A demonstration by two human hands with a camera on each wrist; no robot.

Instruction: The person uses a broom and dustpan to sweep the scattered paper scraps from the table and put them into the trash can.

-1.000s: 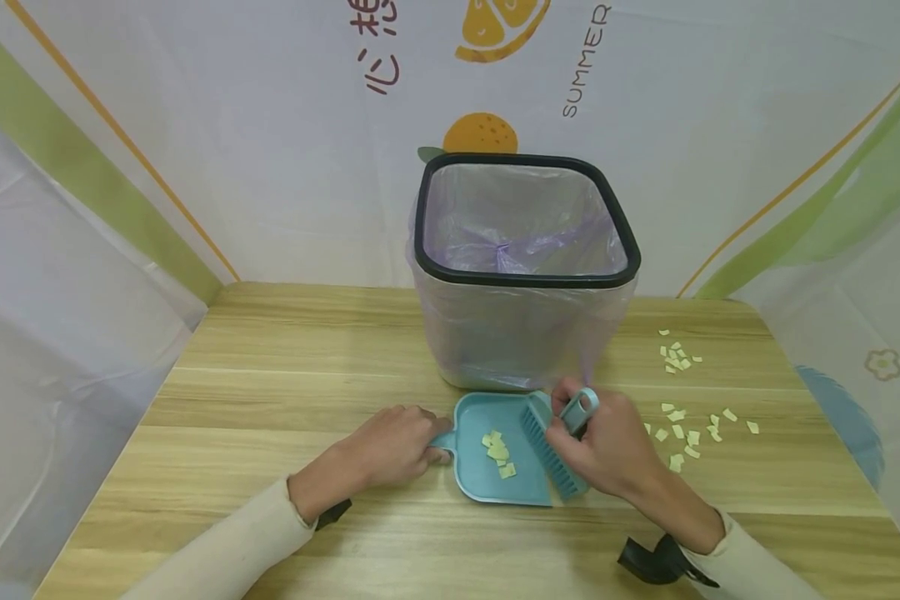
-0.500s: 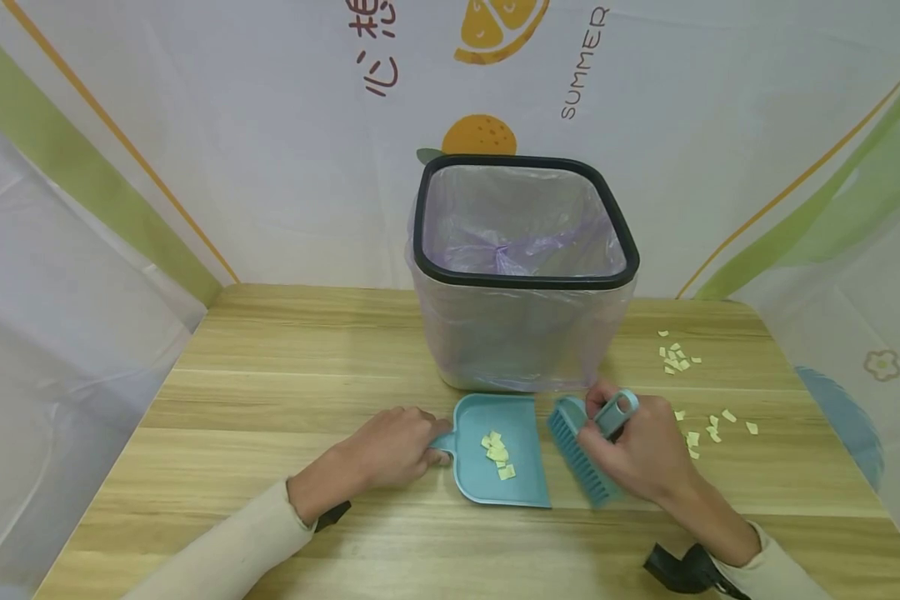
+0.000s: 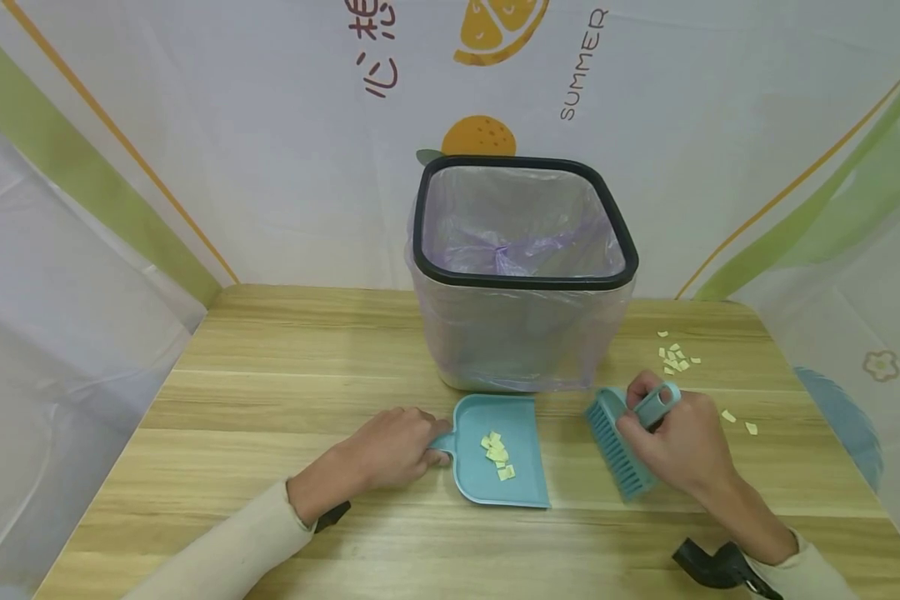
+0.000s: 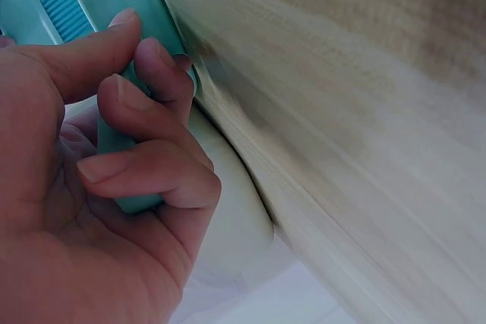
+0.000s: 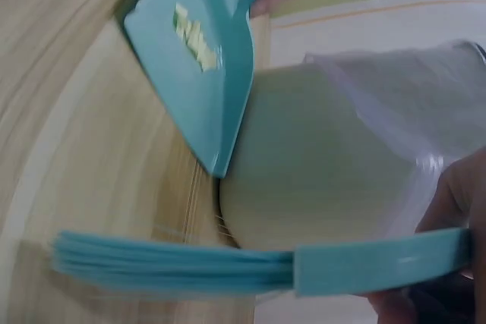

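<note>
My left hand (image 3: 397, 447) grips the short handle of a blue dustpan (image 3: 521, 417) that lies on the table, its wide edge facing right. Several pale yellow paper scraps (image 3: 497, 450) sit in the pan. In the left wrist view the fingers (image 4: 144, 168) curl round the handle. My right hand (image 3: 686, 442) holds a blue hand brush (image 3: 618, 446) by its looped handle, to the right of the pan and apart from it. The brush bristles (image 5: 167, 263) point down at the table in the right wrist view. Beyond the right hand lie two loose scraps (image 3: 740, 422).
A bin (image 3: 525, 333) with a black rim and a thin purple liner stands behind the dustpan. More paper scraps (image 3: 675, 358) lie at the back right of the wooden table (image 3: 292, 358). A printed curtain (image 3: 307, 167) hangs behind and at both sides.
My right hand has carried the brush rightward, away from the dustpan, and now covers the area where several scraps showed before. The left hand and the pan stay in place.
</note>
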